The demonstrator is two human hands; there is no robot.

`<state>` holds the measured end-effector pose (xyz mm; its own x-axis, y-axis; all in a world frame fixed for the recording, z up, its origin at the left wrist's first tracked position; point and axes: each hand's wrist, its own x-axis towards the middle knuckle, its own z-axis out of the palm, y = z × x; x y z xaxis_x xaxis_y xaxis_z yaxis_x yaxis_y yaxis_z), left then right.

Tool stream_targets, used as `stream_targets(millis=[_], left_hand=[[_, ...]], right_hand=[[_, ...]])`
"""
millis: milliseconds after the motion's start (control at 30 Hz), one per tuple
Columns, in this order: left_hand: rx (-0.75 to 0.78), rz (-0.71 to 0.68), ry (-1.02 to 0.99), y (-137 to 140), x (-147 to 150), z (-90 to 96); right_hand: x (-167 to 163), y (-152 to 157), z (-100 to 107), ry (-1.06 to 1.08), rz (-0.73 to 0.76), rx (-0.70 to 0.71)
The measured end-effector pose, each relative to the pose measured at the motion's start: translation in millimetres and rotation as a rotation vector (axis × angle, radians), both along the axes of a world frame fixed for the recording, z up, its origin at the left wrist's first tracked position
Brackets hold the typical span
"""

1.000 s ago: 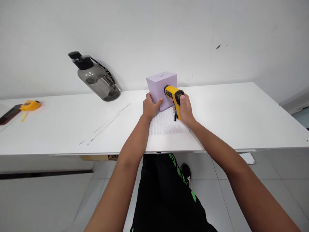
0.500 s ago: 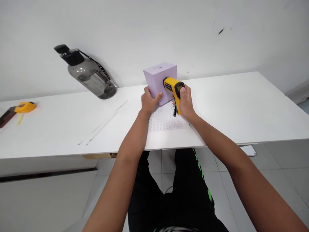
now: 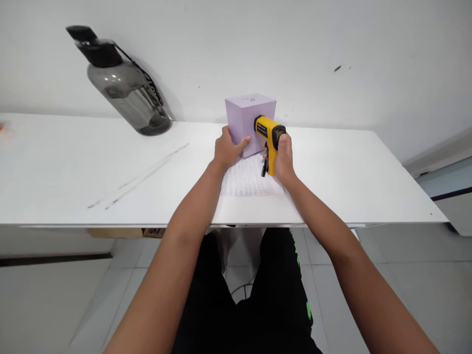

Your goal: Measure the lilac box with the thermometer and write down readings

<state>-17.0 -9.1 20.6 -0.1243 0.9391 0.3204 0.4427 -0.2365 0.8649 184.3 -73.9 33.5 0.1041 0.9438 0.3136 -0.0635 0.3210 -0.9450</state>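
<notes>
A pale purple box (image 3: 236, 120) stands upright near the wall, on or just behind a sheet of printed or written paper (image 3: 245, 182). My left hand (image 3: 229, 148) grips the box's lower left corner, thumb across its front side. In my right hand (image 3: 284, 156) is a yellow and black infrared thermometer (image 3: 268, 129), fingers wrapped round its handle. Its nose points at the front right side of the box, touching it or very close. A black pen-like piece (image 3: 263, 169) shows beside the handle; what it belongs to is unclear.
A grey see-through water bottle (image 3: 129, 93) with a black cap and strap stands on the white table (image 3: 332, 182) at left, near the wall (image 3: 221, 44). Dark streaks mark the tabletop. Under the table a cardboard box (image 3: 121, 232) partly shows.
The camera view has turned, so the yellow tape measure at far left has nearly left the picture. Both hands keep their hold on the box and thermometer, with little visible movement.
</notes>
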Motion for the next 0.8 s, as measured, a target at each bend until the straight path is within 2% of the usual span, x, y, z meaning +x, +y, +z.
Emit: stream_targets(millis=[267, 800], left_hand=[[-0.062, -0.011, 0.025, -5, -1, 5.5], [-0.083, -0.004, 0.012, -2, -2, 1.3]], right_hand=[[-8, -1, 0, 0.048, -0.041, -0.009], [-10, -6, 2, 0.117, -0.050, -0.068]])
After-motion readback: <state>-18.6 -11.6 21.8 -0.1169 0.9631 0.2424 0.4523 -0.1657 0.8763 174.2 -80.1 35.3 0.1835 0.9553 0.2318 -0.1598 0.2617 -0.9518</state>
